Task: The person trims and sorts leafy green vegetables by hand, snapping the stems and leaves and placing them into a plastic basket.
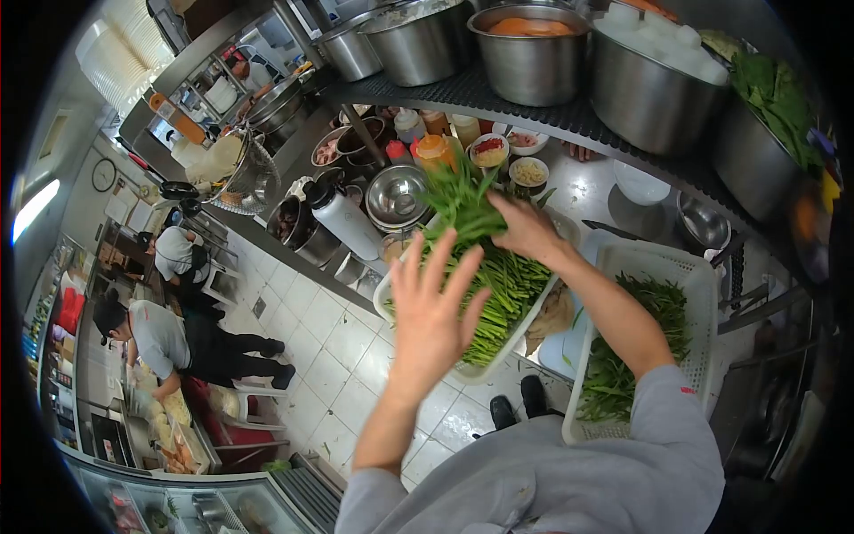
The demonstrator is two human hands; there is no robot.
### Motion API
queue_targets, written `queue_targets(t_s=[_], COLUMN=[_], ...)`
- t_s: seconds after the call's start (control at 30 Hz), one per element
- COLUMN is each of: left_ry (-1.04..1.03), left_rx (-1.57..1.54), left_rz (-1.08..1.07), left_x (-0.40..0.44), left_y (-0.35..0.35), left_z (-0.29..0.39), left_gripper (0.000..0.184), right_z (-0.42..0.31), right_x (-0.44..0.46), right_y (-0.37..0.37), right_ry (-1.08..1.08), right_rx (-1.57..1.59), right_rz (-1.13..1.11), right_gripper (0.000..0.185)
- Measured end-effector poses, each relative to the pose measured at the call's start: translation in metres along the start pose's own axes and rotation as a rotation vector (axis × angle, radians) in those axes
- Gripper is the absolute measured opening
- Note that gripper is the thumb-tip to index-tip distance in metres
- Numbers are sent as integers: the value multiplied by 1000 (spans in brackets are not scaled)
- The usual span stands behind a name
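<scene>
My left hand (pixel 433 311) is raised over the near left part of a white basket (pixel 481 375), its fingers spread and nothing held. Green stalks (pixel 504 303) lie in that basket. At its far end my right hand (pixel 525 228) is closed around a bunch of leafy greens (pixel 464 203), whose leaves fan out to the left. To the right, a second white basket (pixel 703 307) holds more leafy greens (pixel 636 347), under my right forearm. A light blue board (pixel 562 350) shows partly between the two baskets.
Steel pots (pixel 529 67) line the shelf above. A white bottle (pixel 342 218), steel bowls (pixel 397 196) and small dishes (pixel 528 173) stand beyond the basket. A knife (pixel 612 230) lies behind. Two people (pixel 158 334) work at the left.
</scene>
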State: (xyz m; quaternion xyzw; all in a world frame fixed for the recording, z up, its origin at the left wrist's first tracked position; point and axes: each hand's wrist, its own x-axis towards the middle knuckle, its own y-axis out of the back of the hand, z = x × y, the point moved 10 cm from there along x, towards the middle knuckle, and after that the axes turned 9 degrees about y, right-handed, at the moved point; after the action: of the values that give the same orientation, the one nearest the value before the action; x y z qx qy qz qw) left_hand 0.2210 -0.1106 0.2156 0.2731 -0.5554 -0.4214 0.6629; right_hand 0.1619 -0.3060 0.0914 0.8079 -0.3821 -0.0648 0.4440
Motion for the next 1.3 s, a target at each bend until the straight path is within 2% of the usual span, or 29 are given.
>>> queue_targets(t_s=[0.1, 0.17, 0.2, 0.23, 0.33, 0.37, 0.4, 0.47, 0.5, 0.6, 0.83, 0.93, 1.07, 1.1, 1.2, 1.3], left_ry=[251, 392, 403, 413, 444, 448, 453, 449, 445, 462, 479, 525, 522, 531, 500, 448], left_rx=[22, 44, 26, 9, -71, -99, -126, -86, -83, -95, -111, -138, -153, -167, -145, -165], left_rz=[-139, -150, -172, -197, -284, -305, -327, -370, -366, -374, -399, -415, -414, -412, -392, -326], left_x=[-22, -21, -19, -18, -20, -21, -22, -23, -23, -30, -26, -27, -25, -26, -25, -21], left_y=[-95, -133, -145, -156, -184, -191, -196, -201, -204, -216, -220, -216, -217, -211, -192, -165], left_z=[-49, -86, -95, -103, -120, -124, -127, -129, -131, -138, -143, -143, -145, -143, -135, -128], left_gripper=[62, 68, 71, 74, 83, 83, 82, 81, 80, 81, 84, 85, 87, 86, 86, 89], right_z=[31, 15, 8, -1, 4, 22, 35, 49, 45, 47, 58, 56, 54, 52, 59, 9], right_x=[-9, -3, 2, 7, 17, 14, 11, 3, 1, 4, 9, 11, 12, 14, 24, 23], right_y=[-41, -29, -25, -20, -46, -70, -84, -103, -105, -113, -123, -123, -115, -114, -108, -61], right_ry=[-104, 0, 51, 145, 20, 8, 22, 55, 11, -7, -151, -109, -138, -79, 27, 7], right_rx=[-123, -19, 36, 36, -241, -251, -215, -143, -247, -302, -318, -346, -283, -374, -200, -121], right_rz=[-130, -123, -116, -64, -221, -248, -225, -182, -224, -259, -422, -348, -390, -386, -276, -270], right_gripper=[97, 100, 101, 95, 85, 76, 76, 75, 73, 70, 65, 65, 65, 70, 78, 93])
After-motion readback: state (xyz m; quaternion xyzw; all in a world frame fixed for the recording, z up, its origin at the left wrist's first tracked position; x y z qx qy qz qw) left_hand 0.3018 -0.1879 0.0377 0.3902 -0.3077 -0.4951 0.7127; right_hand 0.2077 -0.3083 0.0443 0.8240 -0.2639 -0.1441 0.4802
